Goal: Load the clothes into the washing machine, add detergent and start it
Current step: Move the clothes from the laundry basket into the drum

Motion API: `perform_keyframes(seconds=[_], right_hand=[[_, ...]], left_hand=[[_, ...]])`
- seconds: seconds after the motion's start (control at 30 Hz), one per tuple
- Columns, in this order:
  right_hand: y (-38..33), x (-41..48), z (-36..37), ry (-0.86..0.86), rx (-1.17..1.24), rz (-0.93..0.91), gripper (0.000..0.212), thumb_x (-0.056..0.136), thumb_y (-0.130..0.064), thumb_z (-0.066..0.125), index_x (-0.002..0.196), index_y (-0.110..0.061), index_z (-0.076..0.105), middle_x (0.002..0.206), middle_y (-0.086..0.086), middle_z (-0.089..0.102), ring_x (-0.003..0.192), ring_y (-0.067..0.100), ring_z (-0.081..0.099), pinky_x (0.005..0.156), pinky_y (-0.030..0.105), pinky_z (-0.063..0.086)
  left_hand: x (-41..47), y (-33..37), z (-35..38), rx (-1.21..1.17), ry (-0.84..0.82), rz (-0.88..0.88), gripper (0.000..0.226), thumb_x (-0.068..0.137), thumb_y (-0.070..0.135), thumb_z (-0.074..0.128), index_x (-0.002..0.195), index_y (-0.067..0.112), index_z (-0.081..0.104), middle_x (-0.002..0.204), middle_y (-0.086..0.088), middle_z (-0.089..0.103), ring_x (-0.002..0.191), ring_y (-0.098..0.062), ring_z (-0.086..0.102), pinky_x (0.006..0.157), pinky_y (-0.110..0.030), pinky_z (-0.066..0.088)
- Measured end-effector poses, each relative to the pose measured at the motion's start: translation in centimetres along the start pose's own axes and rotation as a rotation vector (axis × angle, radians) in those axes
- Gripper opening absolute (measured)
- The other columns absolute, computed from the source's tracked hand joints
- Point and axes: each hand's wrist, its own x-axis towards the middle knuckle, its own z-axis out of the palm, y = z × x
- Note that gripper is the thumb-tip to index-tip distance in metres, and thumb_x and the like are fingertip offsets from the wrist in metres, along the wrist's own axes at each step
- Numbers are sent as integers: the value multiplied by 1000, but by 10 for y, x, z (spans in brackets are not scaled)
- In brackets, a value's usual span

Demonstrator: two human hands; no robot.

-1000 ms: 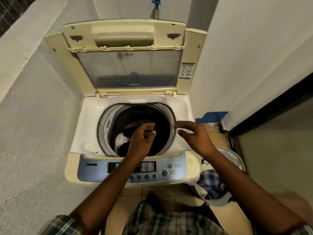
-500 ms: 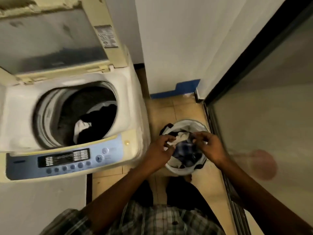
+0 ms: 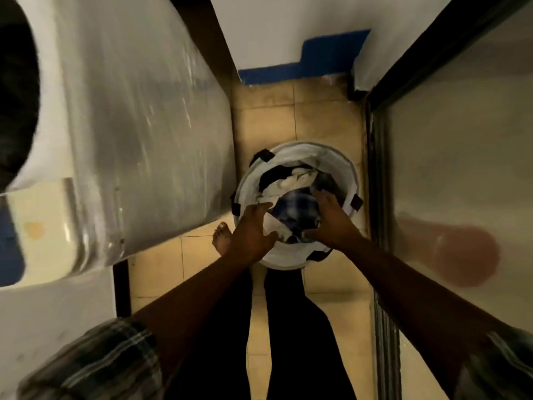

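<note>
Reaching down from plaid sleeves [image 3: 95, 362], both bare forearms stretch over dark trousers [image 3: 294, 342] toward a basket [image 3: 340, 166] on the tiled floor [image 3: 265, 116]. A bare foot [image 3: 221, 238] stands on the tiles just left of the basket, partly behind the left wrist.

The left hand [image 3: 251, 232] lies at the basket's near-left rim with its fingers spread, their tips touching a pale piece of the clothes [image 3: 291, 183]; its grip is open, closed on nothing. The right hand [image 3: 331, 220] is inside the basket on the right side, palm down over a dark blue checked garment [image 3: 297, 206]. Its thumb points left along the near edge of the cloth and its fingers reach toward the far side; whether this grip has closed on the fabric I cannot tell, as the fingertips are blurred against the dark cloth.

The clothes fill the basket: white, black and blue checked pieces heaped together. The basket is round and white with black strap tabs on its rim.

The washer [image 3: 138, 125] fills the left of the view, its white side close to the basket, its dark drum [image 3: 14, 96] opening at the far left edge. A glazed door [image 3: 461, 140] in a dark frame runs along the right. Beyond the basket a blue band [image 3: 317, 59] edges the foot of the white wall [image 3: 274, 24].
</note>
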Motion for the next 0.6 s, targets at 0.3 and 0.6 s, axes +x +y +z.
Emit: perform_keyframes(seconds=[0.3,0.6], right_hand=[[91,155,64,-203,-442,54,146,61,-47,95,162,-35,-10,172,9,-15,155,52,-2,119,70,25],[161,254,113,-244,-542,60,149,66,-46,94,155,-47,-25,164,14,-37,154,55,-6,114,75,28]], left_hand=[[134,-90,100,-42,2,-183,105,74,19,90,159,16,29,152,-18,39,138,-32,44,101,-18,32],[240,-151,171,-71,-88,-341,136,68,42,93,163,28,-4,169,-22,-4,157,-38,7,126,-48,21]])
